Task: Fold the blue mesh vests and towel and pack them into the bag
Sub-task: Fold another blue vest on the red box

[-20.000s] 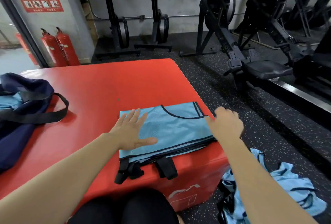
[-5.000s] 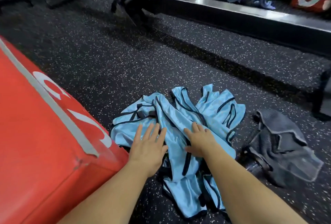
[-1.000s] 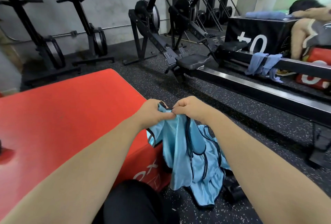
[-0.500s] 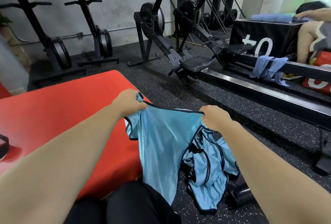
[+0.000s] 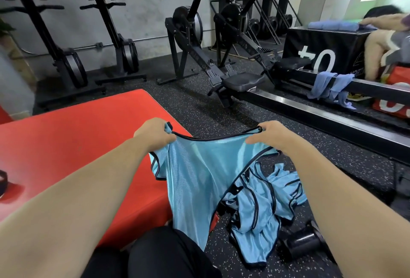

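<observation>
One blue mesh vest (image 5: 199,180), hanging beside the red desk (image 5: 77,144), now spread wide where it was bunched, left hand (image 5: 153,132) and right hand (image 5: 269,133) each pinching a top corner; ready, seemingly, for laying flat and folding.

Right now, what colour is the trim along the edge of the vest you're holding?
Dark, near black, on the light blue vest, head view.

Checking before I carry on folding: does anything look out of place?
Yes: a heap of blue vests lies crumpled on the floor beside the red box, not on it. The left hand and right hand hold one vest spread between them.
</observation>
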